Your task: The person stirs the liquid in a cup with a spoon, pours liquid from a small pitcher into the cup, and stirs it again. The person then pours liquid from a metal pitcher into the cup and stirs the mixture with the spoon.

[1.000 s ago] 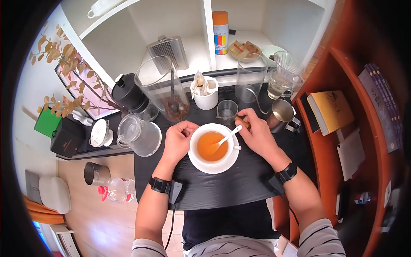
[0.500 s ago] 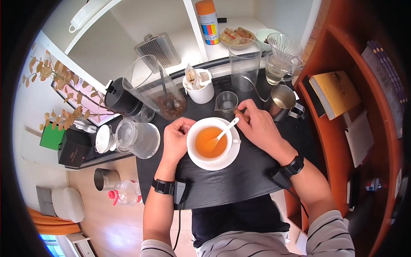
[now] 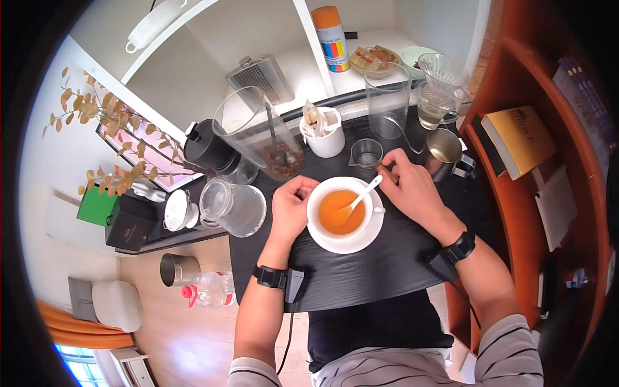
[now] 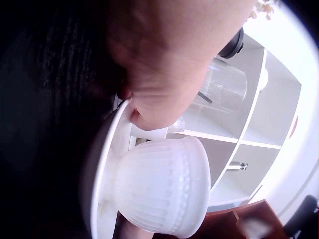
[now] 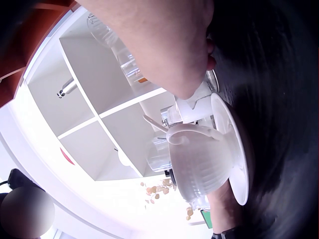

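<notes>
A white cup [image 3: 324, 218] of amber liquid stands on a white saucer [image 3: 348, 245], with a white spoon [image 3: 365, 197] leaning in it. At the saucer's left edge, the left hand [image 3: 290, 205] has its fingers curled; the left wrist view has this hand [image 4: 167, 64] pinching the saucer's rim [image 4: 102, 174]. The right hand [image 3: 416, 190] pinches a brown wooden handle [image 3: 387, 173] beside a small glass pitcher [image 3: 366, 153]. In the right wrist view this hand [image 5: 164, 45] is above the saucer [image 5: 240, 169], its fingertips mostly hidden.
Behind the cup stand a tall glass vessel [image 3: 261, 142], a white mug [image 3: 324, 138], a clear glass cylinder [image 3: 387, 109] and a metal jug [image 3: 443, 149]. A lidded glass jug [image 3: 235, 206] is to the left, a wooden bookshelf [image 3: 529, 71] to the right.
The head view has tilted and shifted a little. Both hands keep about the same places around the cup and pitcher.
</notes>
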The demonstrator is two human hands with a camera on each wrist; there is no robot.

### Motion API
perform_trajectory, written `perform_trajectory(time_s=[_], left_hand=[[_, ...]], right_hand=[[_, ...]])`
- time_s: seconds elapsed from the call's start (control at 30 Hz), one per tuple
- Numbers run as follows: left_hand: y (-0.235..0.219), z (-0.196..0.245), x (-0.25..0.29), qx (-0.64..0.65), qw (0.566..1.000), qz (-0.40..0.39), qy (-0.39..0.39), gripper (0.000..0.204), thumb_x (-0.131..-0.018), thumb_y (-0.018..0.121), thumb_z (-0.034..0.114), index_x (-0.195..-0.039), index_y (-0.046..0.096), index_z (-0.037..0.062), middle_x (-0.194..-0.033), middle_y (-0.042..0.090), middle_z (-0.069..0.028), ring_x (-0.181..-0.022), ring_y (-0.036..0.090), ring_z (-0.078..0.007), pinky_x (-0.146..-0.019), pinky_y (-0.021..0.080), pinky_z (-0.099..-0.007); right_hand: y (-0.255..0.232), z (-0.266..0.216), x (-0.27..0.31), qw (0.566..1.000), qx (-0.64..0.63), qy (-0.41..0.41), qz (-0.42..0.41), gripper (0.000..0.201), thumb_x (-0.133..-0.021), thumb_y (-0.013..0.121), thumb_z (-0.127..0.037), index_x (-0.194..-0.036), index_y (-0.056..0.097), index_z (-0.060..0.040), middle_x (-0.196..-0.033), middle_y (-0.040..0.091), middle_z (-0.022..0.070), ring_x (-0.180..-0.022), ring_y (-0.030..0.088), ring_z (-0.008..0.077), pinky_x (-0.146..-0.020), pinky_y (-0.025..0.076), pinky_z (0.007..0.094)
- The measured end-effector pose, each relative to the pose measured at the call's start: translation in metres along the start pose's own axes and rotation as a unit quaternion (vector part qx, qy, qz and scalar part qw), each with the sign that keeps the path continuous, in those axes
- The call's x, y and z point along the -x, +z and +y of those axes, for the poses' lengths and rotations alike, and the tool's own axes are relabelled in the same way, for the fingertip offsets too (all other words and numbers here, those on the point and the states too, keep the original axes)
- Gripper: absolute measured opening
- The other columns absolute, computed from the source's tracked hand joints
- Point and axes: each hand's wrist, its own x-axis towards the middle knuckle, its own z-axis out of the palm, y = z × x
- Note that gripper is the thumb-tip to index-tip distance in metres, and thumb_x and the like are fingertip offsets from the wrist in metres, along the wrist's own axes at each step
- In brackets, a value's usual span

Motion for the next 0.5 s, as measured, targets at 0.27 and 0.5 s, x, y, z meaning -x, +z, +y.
perform_trajectory(time_s=[0.27, 0.5], left_hand=[[-0.002, -0.001, -0.005, -0.023, 0.999, -0.013, -0.019, 0.009, -0.094, 0.080, 0.009, -0.097, 0.078, 0.0006, -0.076, 0.069, 0.0046, -0.069, 0.056, -0.0018, -0.065, 0.048, -0.0225], [-0.010, 0.007, -0.012, -0.017, 0.996, -0.064, -0.056, 0.010, -0.098, 0.074, 0.009, -0.095, 0.078, -0.0005, -0.076, 0.070, 0.0030, -0.067, 0.059, -0.0021, -0.063, 0.049, -0.0224]], right_hand=[[-0.003, -0.002, 0.001, 1.000, -0.007, 0.014, -0.010, 0.030, -0.100, 0.069, -0.024, -0.114, 0.051, -0.0048, -0.075, 0.070, 0.0202, -0.076, 0.072, 0.0436, -0.071, 0.053, 0.0552], [-0.003, -0.001, 0.001, 1.000, -0.010, 0.006, -0.016, 0.032, -0.100, 0.070, -0.027, -0.111, 0.050, -0.0056, -0.074, 0.070, 0.0192, -0.076, 0.071, 0.0440, -0.070, 0.052, 0.0560]])
